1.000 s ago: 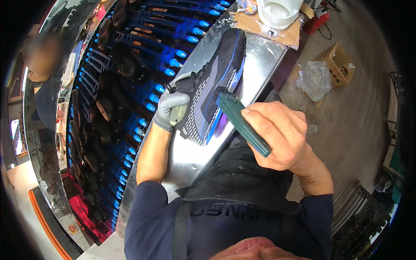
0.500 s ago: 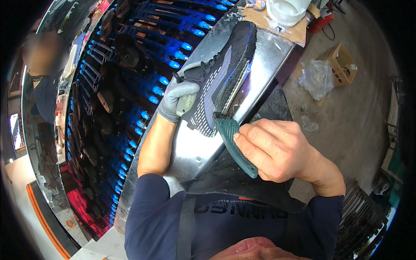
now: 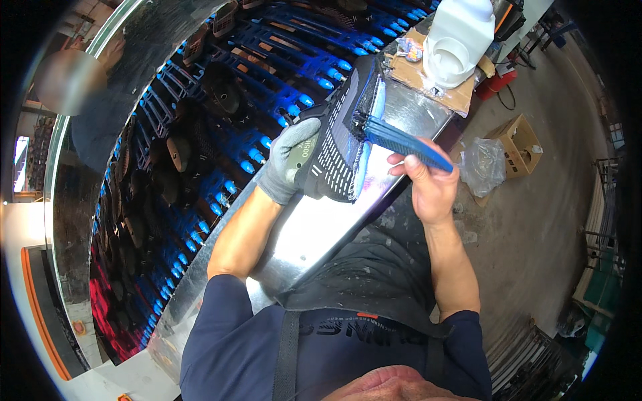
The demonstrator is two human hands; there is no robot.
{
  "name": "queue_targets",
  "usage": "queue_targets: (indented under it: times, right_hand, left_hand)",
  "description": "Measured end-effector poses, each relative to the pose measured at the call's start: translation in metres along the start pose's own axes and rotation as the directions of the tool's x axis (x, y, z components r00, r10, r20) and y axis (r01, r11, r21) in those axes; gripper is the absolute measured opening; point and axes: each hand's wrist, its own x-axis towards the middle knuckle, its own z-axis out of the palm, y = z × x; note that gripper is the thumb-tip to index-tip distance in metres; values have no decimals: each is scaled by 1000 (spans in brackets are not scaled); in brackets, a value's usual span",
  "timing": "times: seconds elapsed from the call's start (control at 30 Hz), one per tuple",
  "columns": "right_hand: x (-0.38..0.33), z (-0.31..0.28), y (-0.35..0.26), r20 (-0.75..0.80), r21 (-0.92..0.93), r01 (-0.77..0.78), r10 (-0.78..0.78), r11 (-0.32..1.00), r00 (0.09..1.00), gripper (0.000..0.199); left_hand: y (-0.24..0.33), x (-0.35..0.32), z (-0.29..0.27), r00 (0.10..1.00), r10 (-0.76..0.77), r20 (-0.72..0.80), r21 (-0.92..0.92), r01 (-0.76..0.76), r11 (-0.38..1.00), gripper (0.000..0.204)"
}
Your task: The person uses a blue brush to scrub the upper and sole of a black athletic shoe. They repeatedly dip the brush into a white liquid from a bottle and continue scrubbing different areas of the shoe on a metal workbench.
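My left hand (image 3: pixel 289 160), in a grey glove, grips the heel of a dark mesh sports shoe (image 3: pixel 342 139) and holds it up over a shiny metal bench (image 3: pixel 314 234). The shoe is turned so its pale sole edge faces my right side. My bare right hand (image 3: pixel 428 186) holds a blue-green brush (image 3: pixel 401 140) by its handle. The bristle end of the brush rests against the shoe's sole edge near the toe.
A blue conveyor rack (image 3: pixel 200 154) carrying several dark shoes runs along the left of the bench. A white plastic jug (image 3: pixel 458 40) stands on cardboard at the bench's far end. A cardboard box (image 3: pixel 518 144) and a plastic bag (image 3: pixel 483 164) lie on the concrete floor to the right.
The shoe was lifted and rotated in my left hand, and my right hand swung the brush from below the shoe up to its sole edge.
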Motion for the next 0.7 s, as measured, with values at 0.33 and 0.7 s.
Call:
queue_targets:
  times: [0.33,0.7]
  right_hand:
    - [-12,-9,-58,79,-121,45,-36,992,996,9]
    - [23,-18,-79,235,-165,73,-33,984,971,14]
  left_hand:
    - [1,-4,17,995,103,0,19,-103,994,54]
    - [17,-5,9,961,246,-125,337,-192,922,47]
